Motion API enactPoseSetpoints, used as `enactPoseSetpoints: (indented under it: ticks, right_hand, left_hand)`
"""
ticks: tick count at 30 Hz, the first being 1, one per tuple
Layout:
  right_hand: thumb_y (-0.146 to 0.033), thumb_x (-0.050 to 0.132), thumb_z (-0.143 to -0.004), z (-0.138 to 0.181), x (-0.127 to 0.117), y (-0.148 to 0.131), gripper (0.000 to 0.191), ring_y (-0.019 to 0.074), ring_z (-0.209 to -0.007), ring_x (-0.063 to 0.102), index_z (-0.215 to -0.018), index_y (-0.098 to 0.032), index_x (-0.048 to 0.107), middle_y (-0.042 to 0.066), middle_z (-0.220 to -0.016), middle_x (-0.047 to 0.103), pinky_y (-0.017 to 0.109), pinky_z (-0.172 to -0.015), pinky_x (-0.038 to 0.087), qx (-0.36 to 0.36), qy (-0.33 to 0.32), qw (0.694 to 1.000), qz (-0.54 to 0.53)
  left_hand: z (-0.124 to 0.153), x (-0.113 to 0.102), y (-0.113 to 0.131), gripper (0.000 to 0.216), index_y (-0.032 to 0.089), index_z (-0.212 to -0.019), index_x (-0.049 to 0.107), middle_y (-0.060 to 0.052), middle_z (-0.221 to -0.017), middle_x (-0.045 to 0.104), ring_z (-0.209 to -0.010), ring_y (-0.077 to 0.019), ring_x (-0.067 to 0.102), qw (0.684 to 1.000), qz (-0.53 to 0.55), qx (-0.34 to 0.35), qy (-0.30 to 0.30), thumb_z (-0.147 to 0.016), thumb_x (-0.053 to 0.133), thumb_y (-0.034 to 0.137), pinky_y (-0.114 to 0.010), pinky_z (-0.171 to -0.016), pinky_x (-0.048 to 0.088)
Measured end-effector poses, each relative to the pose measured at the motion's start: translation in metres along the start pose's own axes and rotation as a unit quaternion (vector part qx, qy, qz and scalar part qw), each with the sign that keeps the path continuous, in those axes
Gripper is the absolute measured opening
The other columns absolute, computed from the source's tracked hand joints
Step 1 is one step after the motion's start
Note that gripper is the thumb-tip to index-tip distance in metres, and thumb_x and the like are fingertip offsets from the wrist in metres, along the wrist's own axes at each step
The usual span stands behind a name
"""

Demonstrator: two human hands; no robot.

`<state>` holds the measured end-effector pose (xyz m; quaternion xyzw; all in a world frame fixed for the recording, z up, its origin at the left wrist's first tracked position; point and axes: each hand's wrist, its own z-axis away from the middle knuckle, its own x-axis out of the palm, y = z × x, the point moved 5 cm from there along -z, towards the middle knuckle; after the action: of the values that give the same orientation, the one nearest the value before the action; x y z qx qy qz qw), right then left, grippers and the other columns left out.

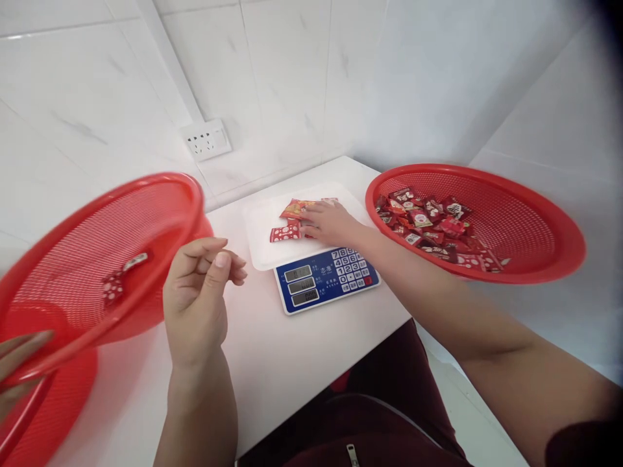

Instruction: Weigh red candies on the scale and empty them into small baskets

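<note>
My right hand reaches over the white tray of a blue digital scale. Its fingers lie stretched out over several small red packets, and the palm side is hidden. A red packet with white dots lies just beside the fingertips, with an orange-red packet behind it. Left of the scale, my left hand is raised above the table, fingers loosely curled against the thumb, with nothing visible in them. It is close to the rim of a tilted red mesh basket.
The tilted basket holds a dotted packet and another; a co-worker's hand grips its rim. Below it is another red basket. A red basket with many packets stands right. A wall socket sits behind the white table.
</note>
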<state>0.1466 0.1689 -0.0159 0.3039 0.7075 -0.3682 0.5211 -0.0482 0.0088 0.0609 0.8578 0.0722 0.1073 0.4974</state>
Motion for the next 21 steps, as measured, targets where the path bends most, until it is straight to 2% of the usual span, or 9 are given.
enactPoseSetpoints:
  ticks: [4,7,13,17,21]
  right_hand:
    - [-0.051,0.035,-0.09,-0.005,0.007,0.0,0.045,0.034,-0.13,0.033,-0.125,-0.03,0.054,0.005,-0.14,0.045,0.059,-0.101,0.023,0.026,-0.026,0.999,0.019]
    - [-0.053,0.034,-0.09,-0.008,0.006,-0.005,0.047,0.0344,-0.13,0.033,-0.123,-0.026,0.055,0.009,-0.141,0.044,0.06,-0.101,0.024,0.042,-0.018,0.999,0.011]
    - [-0.05,0.028,-0.093,-0.008,0.002,-0.024,0.05,0.0277,-0.118,0.046,-0.107,-0.02,0.065,0.009,-0.12,0.061,0.048,-0.095,0.034,-0.025,0.001,0.999,-0.049]
    - [-0.049,0.03,-0.093,-0.011,0.004,-0.032,0.047,0.0257,-0.111,0.051,-0.108,-0.021,0.065,0.008,-0.116,0.064,0.045,-0.093,0.035,-0.051,-0.002,0.996,-0.077]
    - [-0.045,0.031,-0.093,-0.01,-0.001,-0.029,0.043,0.025,-0.115,0.048,-0.102,-0.022,0.067,0.006,-0.113,0.065,0.044,-0.096,0.034,-0.074,0.006,0.993,-0.087]
  left_hand:
    - [0.001,-0.001,-0.002,0.011,0.022,-0.089,0.064,0.001,-0.066,0.064,-0.058,-0.011,0.058,1.0,-0.013,-0.009,0.003,-0.079,0.066,0.027,-0.024,-0.055,0.047]
    - [0.001,-0.003,-0.002,0.011,0.022,-0.089,0.064,0.001,-0.067,0.064,-0.058,-0.0109,0.058,1.0,-0.017,-0.009,0.005,-0.08,0.065,0.027,-0.024,-0.055,0.047]
    - [0.001,-0.003,0.0,0.01,0.021,-0.089,0.064,0.001,-0.067,0.064,-0.058,-0.0108,0.058,1.0,-0.014,-0.011,0.006,-0.081,0.064,0.025,-0.023,-0.054,0.047]
    - [0.001,-0.002,0.001,0.009,0.021,-0.089,0.064,0.001,-0.067,0.064,-0.058,-0.0107,0.058,1.0,-0.015,-0.015,0.003,-0.081,0.064,0.025,-0.023,-0.054,0.047]
    - [0.001,-0.003,0.001,0.009,0.021,-0.089,0.064,0.001,-0.067,0.064,-0.058,-0.0104,0.058,1.0,-0.016,-0.01,0.007,-0.081,0.063,0.024,-0.023,-0.054,0.047]
